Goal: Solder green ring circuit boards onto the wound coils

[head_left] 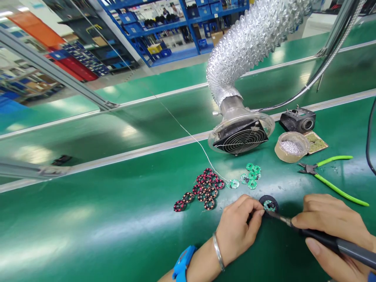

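My right hand [337,223] is wrapped round a soldering iron [355,250], its metal tip slanting down to the left. That tip reaches a small round green circuit board [269,206] seated in a black ring [266,198] on the bench. At the ring's left edge, my left hand [239,221] is closed in a pinch; what lies between thumb and finger is hidden. Beyond the left hand are several loose green circuit boards [252,175] and a group of wound coil rings [206,185]. A thin solder wire [202,149] runs down to one of the boards.
A fume extractor with a round grille [241,139] hangs from a silver duct [235,55] over the bench. Green-handled cutters [337,188] lie to the right. Behind them are a tub of metal bits [286,156], a sponge [315,141] and a black iron stand [298,119].
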Available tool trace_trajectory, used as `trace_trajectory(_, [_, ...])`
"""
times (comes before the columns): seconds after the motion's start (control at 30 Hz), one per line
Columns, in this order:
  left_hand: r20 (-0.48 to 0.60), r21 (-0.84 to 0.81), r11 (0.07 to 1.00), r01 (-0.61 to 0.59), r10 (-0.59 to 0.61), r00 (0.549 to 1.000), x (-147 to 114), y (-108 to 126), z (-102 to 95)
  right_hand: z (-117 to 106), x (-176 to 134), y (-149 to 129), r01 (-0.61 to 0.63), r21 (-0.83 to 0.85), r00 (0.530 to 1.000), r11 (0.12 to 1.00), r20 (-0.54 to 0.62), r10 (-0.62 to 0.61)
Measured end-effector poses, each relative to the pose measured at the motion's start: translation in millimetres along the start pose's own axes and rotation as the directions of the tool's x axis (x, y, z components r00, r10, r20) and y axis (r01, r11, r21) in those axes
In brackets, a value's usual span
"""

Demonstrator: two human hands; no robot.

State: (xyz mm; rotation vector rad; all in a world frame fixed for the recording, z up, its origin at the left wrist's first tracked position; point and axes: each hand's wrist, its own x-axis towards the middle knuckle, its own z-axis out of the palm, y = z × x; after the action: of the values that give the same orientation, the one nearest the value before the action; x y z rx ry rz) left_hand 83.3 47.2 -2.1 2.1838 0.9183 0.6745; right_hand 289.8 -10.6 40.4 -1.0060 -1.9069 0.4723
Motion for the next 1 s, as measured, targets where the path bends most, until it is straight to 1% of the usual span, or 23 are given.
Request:
trace_trajectory(0.17, [-0.008,0.0,1.0,-0.001,0.001,1.0,-1.0,-0.3,0.6,4.7,0.0,1.9,0.002,0.008,1.0,1.0,0.017,-0.002])
trace_trajectory(0.3, [-0.015,-0.005,1.0,-0.005,0.005,1.0,-1.7,-0.6,1.1,7.0,-0.2,-0.2,-0.037,0.016,0.998,0.999,-0.055,0.038])
trace_trajectory(0.47, [-0.01,-0.005,1.0,0.0,0.0,1.0,-0.7,-0.6,0.9,4.5,1.4,-2.2,-0.015,0.005,1.0,1.0,0.011,0.015])
trace_trajectory(0.63, [-0.015,-0.012,1.0,-0.005,0.005,1.0,0.0,-1.1,0.7,-9.6,1.7,-1.5,-0.002,-0.044,0.997,0.999,0.076,0.005])
trace_trajectory(0.73, [-0.02,-0.015,1.0,-0.011,0.011,1.0,-1.0,-1.2,0.7,-14.1,1.5,1.0,0.009,-0.069,0.997,0.998,0.076,-0.004])
trace_trajectory(0.8, [-0.019,-0.011,1.0,-0.014,0.014,1.0,-1.7,-1.3,0.8,-9.8,1.6,5.5,0.011,-0.077,0.999,0.997,0.032,-0.009])
trace_trajectory(0.9, [-0.015,0.003,1.0,-0.018,0.018,1.0,-2.1,-1.9,1.1,6.2,2.2,16.3,0.002,-0.089,0.999,0.996,-0.042,-0.006])
trace_trajectory(0.93, [-0.015,0.006,1.0,-0.021,0.021,1.0,-2.0,-2.2,1.3,12.3,2.4,20.2,0.006,-0.095,0.999,0.995,-0.04,-0.01])
trace_trajectory(1.0, [-0.018,0.011,0.999,-0.035,0.035,0.999,-1.9,-2.8,1.7,22.9,2.8,27.4,0.036,-0.114,0.999,0.993,0.006,-0.036])
